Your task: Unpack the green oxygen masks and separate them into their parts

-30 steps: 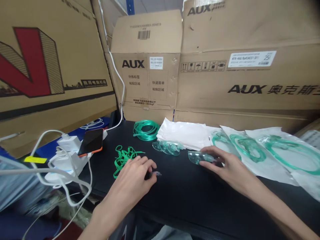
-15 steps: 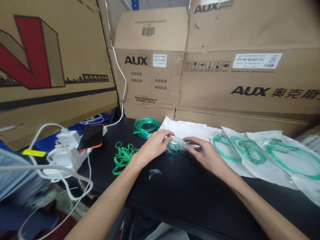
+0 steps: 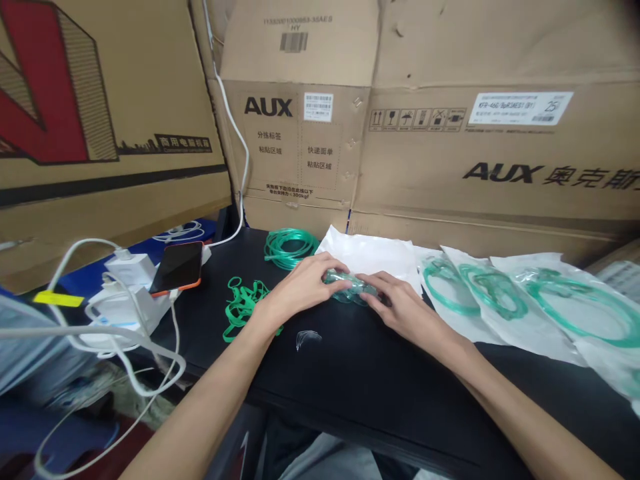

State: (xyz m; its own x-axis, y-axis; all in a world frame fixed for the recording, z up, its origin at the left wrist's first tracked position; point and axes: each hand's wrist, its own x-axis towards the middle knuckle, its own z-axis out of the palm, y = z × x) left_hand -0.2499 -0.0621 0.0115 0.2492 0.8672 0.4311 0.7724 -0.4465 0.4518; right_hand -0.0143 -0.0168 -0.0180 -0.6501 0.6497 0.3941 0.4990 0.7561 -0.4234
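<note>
A small clump of translucent green plastic pieces point(image 3: 350, 288) rests on the black table point(image 3: 360, 373), in front of a white pouch point(image 3: 370, 257). My left hand point(image 3: 313, 283) grips its left side, thumb and fingers closed round it. From the right, my right hand point(image 3: 395, 300) holds the other side with bent fingers. Green elastic straps point(image 3: 243, 307) lie left of my left wrist, and a coil of green tubing point(image 3: 290, 248) sits behind. Clear thin strands point(image 3: 308, 339) lie nearer the front edge. My fingers partly hide the pieces.
Several white-backed pouches with green tubing point(image 3: 495, 293) line the right side. An orange-edged phone point(image 3: 177, 268) and a white power strip with chargers point(image 3: 127, 300) stand left, their cables looping over the table edge. Cardboard boxes point(image 3: 300, 147) wall the back.
The camera view has shifted slightly. My left fingers have spread further over the plastic pieces, and more of their translucent green top shows between my hands.
</note>
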